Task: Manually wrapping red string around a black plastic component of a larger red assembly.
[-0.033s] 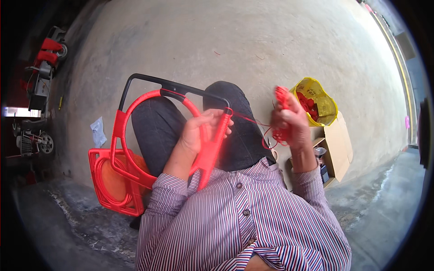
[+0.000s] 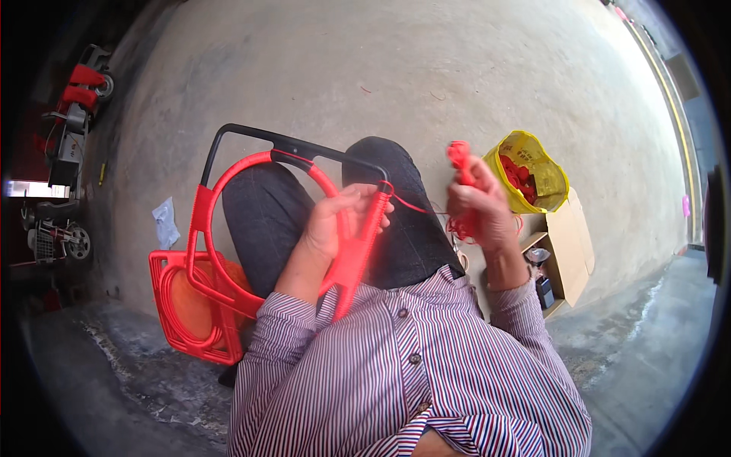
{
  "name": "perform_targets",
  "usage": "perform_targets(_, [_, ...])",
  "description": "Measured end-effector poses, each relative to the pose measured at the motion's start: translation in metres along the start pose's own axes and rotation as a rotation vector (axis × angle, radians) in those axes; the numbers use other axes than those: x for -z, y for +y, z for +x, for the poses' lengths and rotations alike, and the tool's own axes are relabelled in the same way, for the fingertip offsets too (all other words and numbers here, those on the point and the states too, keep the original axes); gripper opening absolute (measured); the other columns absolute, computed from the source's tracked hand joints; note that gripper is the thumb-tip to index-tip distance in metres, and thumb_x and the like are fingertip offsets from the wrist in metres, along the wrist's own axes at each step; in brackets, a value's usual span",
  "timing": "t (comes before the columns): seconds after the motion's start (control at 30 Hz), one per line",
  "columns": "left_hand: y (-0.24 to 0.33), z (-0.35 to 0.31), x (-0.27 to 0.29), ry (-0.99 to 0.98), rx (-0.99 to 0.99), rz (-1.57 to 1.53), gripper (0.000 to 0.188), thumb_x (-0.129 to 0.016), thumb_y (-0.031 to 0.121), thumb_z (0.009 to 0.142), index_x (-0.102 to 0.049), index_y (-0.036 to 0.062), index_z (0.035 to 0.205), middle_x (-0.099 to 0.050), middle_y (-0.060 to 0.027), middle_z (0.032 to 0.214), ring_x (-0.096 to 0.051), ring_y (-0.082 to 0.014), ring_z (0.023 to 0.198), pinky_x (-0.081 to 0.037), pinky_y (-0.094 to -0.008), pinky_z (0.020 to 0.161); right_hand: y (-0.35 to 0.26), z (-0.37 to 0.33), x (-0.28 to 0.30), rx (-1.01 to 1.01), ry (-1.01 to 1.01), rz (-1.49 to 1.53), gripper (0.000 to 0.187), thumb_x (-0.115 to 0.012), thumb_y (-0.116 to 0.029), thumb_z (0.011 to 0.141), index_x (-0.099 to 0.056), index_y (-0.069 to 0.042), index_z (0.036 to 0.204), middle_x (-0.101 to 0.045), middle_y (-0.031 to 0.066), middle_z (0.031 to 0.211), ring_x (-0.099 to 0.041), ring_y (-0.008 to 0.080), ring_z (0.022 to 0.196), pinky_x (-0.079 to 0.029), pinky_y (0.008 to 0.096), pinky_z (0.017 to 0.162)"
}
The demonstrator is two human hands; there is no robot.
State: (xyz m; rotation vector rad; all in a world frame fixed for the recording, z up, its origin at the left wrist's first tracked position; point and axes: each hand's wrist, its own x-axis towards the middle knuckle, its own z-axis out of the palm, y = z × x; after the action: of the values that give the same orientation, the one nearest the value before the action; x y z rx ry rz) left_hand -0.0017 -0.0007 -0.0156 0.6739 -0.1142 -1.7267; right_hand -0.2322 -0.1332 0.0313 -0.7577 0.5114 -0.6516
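Half resting on the lap, half reaching out over the concrete floor [image 2: 426,68]: lying so with the red hoop frame [image 2: 209,221], its black outer bar [image 2: 251,135] arching past the knees. Gripping the frame's straight red side bar [image 2: 358,255] with the left hand [image 2: 339,221], fingers wrapped shut around it. Pulling a thin red cord [image 2: 415,204] taut from the bar's upper end across to the right hand [image 2: 480,209]. Pinching that cord in the right hand, fingers closed tight on a red bundle [image 2: 459,156] of it, with loose loops dangling below the palm.

Showing next to no shift against the picture of an instant before: both hands sitting in the same places, cord stretched alike, so seemingly pausing mid-pull rather than finishing a pass.

Further out, sitting beside a yellow bag [image 2: 556,186] of red pieces and an open cardboard box [image 2: 571,251] on the right. Leaning by the left leg, a stack of red square frames [image 2: 164,305]. Lying just beyond, a crumpled pale scrap [image 2: 164,221]. Standing well apart at the far left, red-and-grey machinery [image 2: 76,99].
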Motion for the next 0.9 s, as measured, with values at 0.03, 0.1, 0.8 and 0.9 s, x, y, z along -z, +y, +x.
perform_targets(0.03, [-0.001,0.001,-0.002,0.001,0.003,0.005,0.045,-0.050,0.024,0.089,-0.048,-0.0031,0.125,-0.060,-0.0278,0.109,-0.065,-0.0351,0.087,-0.054,-0.0429,0.080,0.009,0.004,-0.009,-0.052,0.041,-0.116,0.025,-0.060,-0.008,0.087,-0.051,-0.007,0.110,-0.052,-0.0018,0.078,-0.044,0.0046,0.056,-0.036,0.0194,0.049])
perform_targets(0.1, [-0.001,0.001,-0.007,-0.048,-0.048,0.027,0.048,-0.052,0.022,0.087,-0.046,-0.0030,0.127,-0.060,-0.0278,0.107,-0.064,-0.0348,0.088,-0.054,-0.0422,0.079,0.032,0.013,-0.012,-0.190,0.021,-0.346,0.018,-0.058,-0.014,0.093,-0.054,-0.006,0.108,-0.060,-0.0004,0.088,-0.046,0.0040,0.059,-0.039,0.0194,0.052])
perform_targets(0.8, [0.000,0.004,-0.003,-0.048,0.025,-0.054,0.035,-0.048,0.026,0.094,-0.050,0.0035,0.120,-0.063,-0.0249,0.103,-0.064,-0.0348,0.083,-0.052,-0.0431,0.077,0.011,-0.019,-0.030,-0.177,-0.155,-0.532,0.019,-0.053,-0.015,0.094,-0.054,-0.007,0.111,-0.058,-0.0022,0.078,-0.045,0.0033,0.057,-0.036,0.0192,0.052])
perform_targets(0.9, [0.001,0.004,0.009,0.012,-0.018,-0.056,0.038,-0.044,0.029,0.097,-0.053,0.0007,0.120,-0.062,-0.0256,0.104,-0.064,-0.0354,0.086,-0.054,-0.0427,0.076,-0.012,-0.017,0.004,0.028,0.111,-0.479,0.031,-0.050,-0.029,0.097,-0.054,-0.002,0.111,-0.066,0.0085,0.079,-0.050,0.0085,0.054,-0.042,0.0218,0.052])
